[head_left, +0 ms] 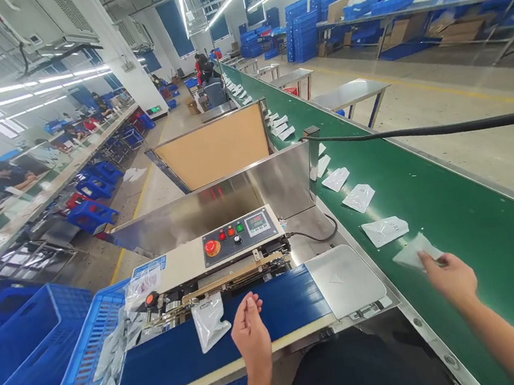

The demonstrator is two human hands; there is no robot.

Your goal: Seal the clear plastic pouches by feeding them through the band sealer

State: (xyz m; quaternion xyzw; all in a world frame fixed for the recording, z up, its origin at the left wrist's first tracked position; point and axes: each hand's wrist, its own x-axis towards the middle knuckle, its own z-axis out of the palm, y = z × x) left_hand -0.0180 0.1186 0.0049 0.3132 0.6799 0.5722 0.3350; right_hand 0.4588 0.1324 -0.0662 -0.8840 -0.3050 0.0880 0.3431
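Observation:
My right hand (pixel 449 278) pinches the edge of a clear plastic pouch (pixel 416 253) just above the green conveyor belt (pixel 471 202). Several similar pouches lie in a spaced line farther along that belt. My left hand (pixel 252 335) has its fingers drawn together, holding nothing, over the blue belt of a band sealing machine (pixel 240 245). Just left of that hand, a clear pouch (pixel 210 322) lies on the blue belt. The machine's control panel (pixel 237 236) has a red stop button, small switches and a digital display.
A blue plastic crate (pixel 76 368) holding several pouches sits left of the sealer, with another blue crate (pixel 21 340) beyond it. A black cable (pixel 423 129) crosses above the green belt. Seated co-workers fill the long bench at left; blue crates stand on far shelves.

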